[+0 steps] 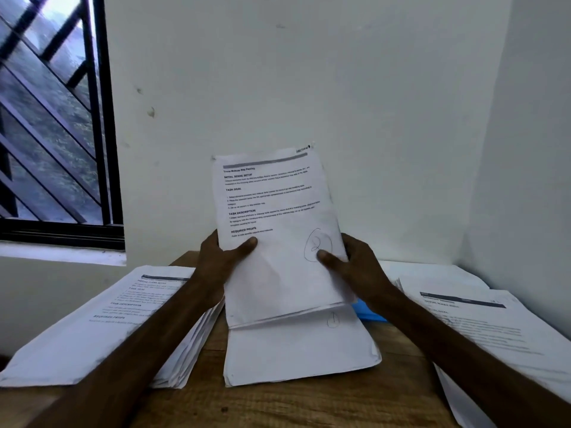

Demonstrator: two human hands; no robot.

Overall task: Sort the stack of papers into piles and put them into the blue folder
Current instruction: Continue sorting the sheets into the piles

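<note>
Checking the sheaf's [278, 223] circled number.
My left hand [216, 262] and right hand [355, 267] grip it upright, thumbs in front, so I can read it.

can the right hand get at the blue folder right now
Probably not yet: the right hand grips the held papers, and the blue folder is close by but mostly hidden behind its wrist.

Dark-barred window [46, 118] up-left of the left grip [216, 264]; white walls [309, 72] behind, corner off right; wood-grain counter [278, 406] beneath.
</note>
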